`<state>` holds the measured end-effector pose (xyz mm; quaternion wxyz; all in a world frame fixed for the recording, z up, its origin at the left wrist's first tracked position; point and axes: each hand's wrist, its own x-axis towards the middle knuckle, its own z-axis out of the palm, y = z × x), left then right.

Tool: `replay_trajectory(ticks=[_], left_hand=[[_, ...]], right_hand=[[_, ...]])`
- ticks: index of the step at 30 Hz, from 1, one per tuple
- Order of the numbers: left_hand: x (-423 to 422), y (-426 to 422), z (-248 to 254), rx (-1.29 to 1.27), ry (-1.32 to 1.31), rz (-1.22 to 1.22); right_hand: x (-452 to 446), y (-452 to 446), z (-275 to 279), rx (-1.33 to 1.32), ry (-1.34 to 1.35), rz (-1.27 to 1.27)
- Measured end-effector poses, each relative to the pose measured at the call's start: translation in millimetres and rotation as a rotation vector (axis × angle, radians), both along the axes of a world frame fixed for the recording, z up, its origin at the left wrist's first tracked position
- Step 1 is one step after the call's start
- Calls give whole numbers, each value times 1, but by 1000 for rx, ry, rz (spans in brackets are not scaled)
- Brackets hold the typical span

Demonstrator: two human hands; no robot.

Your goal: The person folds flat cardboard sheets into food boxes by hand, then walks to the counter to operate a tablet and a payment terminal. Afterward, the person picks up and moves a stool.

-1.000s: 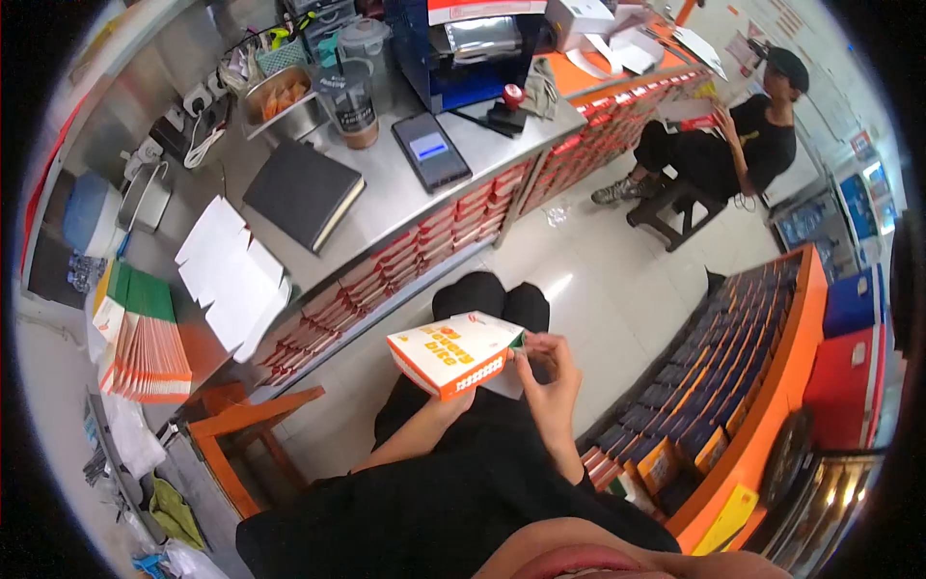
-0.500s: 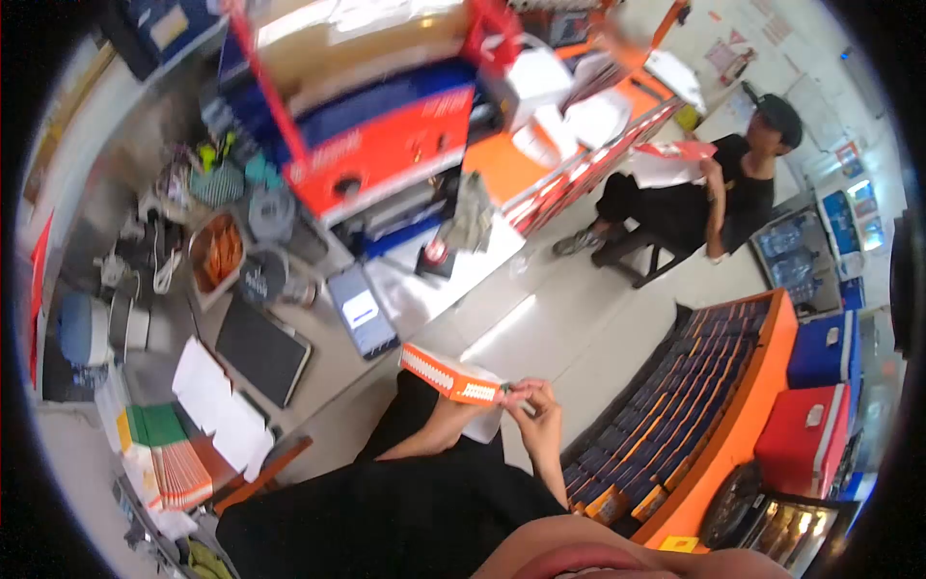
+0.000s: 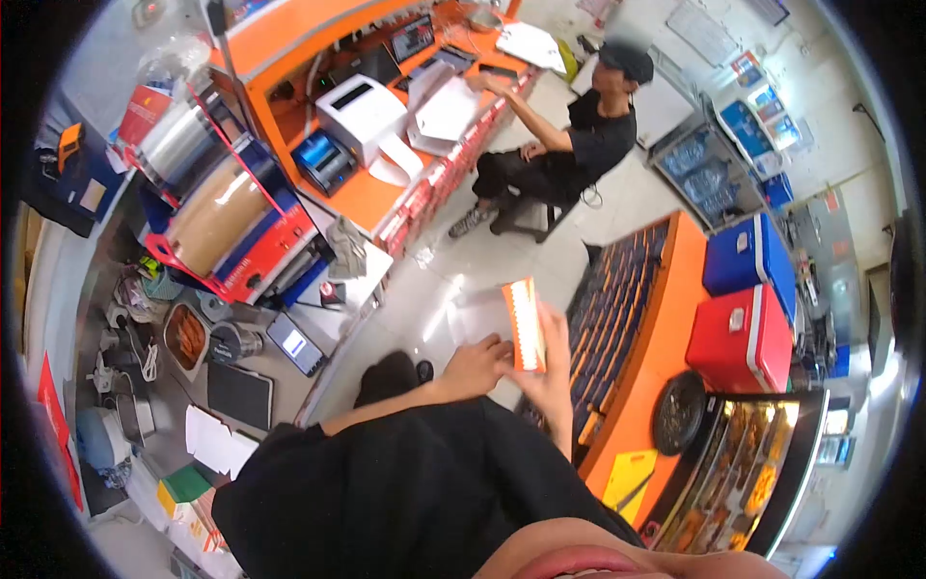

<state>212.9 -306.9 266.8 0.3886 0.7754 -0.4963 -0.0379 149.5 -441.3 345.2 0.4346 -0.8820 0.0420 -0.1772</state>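
Note:
A small orange-and-white paper carton (image 3: 524, 326), with a row of white marks on its orange side, is held upright in front of my body. My right hand (image 3: 550, 372) grips it from the right, the fingers behind it and the thumb near its lower end. At the carton's lower left edge, my left hand (image 3: 471, 369) has its fingers curled and pressed against it. The left fingertips are partly hidden, so their exact hold is unclear.
On the left counter are a phone (image 3: 295, 344), a black notebook (image 3: 240, 396) and a food tray (image 3: 186, 338). A seated person in black (image 3: 588, 145) reaches to the orange desk (image 3: 357, 198). To the right stand an orange rack (image 3: 637, 376), red cooler (image 3: 738, 338) and blue cooler (image 3: 748, 256).
My view has swung right. The carton has turned from lying slanted to upright, and my right hand now grips its side. The seated person's arm now reaches to the desk.

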Motion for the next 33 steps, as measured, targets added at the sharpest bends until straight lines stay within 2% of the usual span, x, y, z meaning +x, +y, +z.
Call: replay_trajectory(ticks=[1, 2, 4, 6, 7, 9, 10, 12, 13, 14, 15, 19, 21, 23, 26, 27, 30, 31, 33], left_hand=[[-4, -8, 2, 48, 41, 14], [-4, -13, 1, 199, -65, -30], [15, -19, 15, -75, -183, -40], [32, -24, 14, 2, -110, -70], [44, -27, 13, 38, -77, -84], [73, -35, 8, -146, -25, -50], [88, -35, 10, -233, 12, -37], [132, -27, 24, -424, 77, 259], [157, -21, 32, -495, 63, 445], [178, -15, 52, -491, 184, 604], [198, -15, 51, -615, 410, 642], [249, -11, 47, -545, 741, 248], [264, -20, 41, -643, 780, 374], [281, -32, 42, -720, 783, 531], [304, -41, 36, -803, 631, 560], [311, -47, 37, -728, 472, 765], [350, -57, 37, -789, 507, 1032], [370, -57, 39, -888, 542, 1121], [401, -56, 37, -877, 355, 1329]], right_hand=[[10, -6, 6, -11, -46, -31], [13, -19, -12, 8, -84, -59], [28, -37, -23, 218, 91, -138], [49, -51, -38, 438, 204, -240], [65, -53, -40, 407, 162, -264], [98, -55, -48, 345, 85, -311], [113, -58, -57, 399, 70, -309], [146, -72, -72, 500, 40, -312], [158, -80, -64, 434, 147, -248], [173, -79, -53, 488, 157, -162], [187, -77, -42, 545, 173, -81], [248, -65, -41, 597, 262, 229], [274, -61, -46, 600, 168, 320], [308, -60, -45, 605, -3, 373], [349, -65, -54, 604, -161, 448], [363, -58, -34, 614, -115, 317], [426, -63, -36, 524, -121, 550], [447, -61, -35, 492, -126, 576], [503, -67, -23, 403, -27, 823]])
